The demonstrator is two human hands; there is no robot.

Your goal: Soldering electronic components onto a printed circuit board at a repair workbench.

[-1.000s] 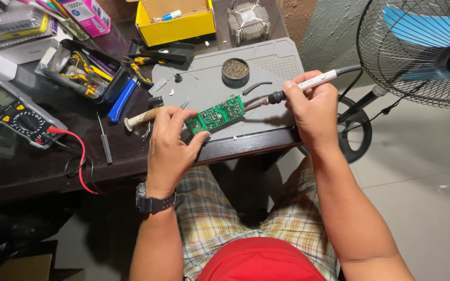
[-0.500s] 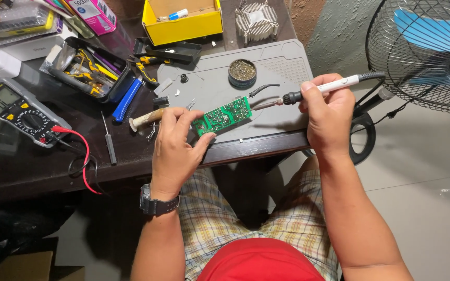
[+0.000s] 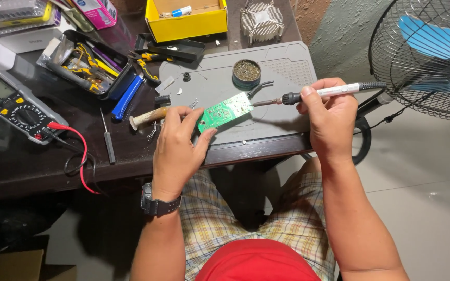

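Note:
My left hand holds a green circuit board by its near end, tilted up over the grey work mat. My right hand grips a white soldering iron like a pen, its metal tip touching the board's far right edge. A round tin of brass tip-cleaning wool sits on the mat just behind the board. A syringe of flux lies left of my left hand.
A multimeter with a red lead lies at the left. A black tray of tools, a blue-handled tool, a small screwdriver, a yellow box and a metal heatsink crowd the dark table. A standing fan is on the right.
The view has shifted a little. The iron's tip has stayed at the right end of the board, and both hands keep their grips.

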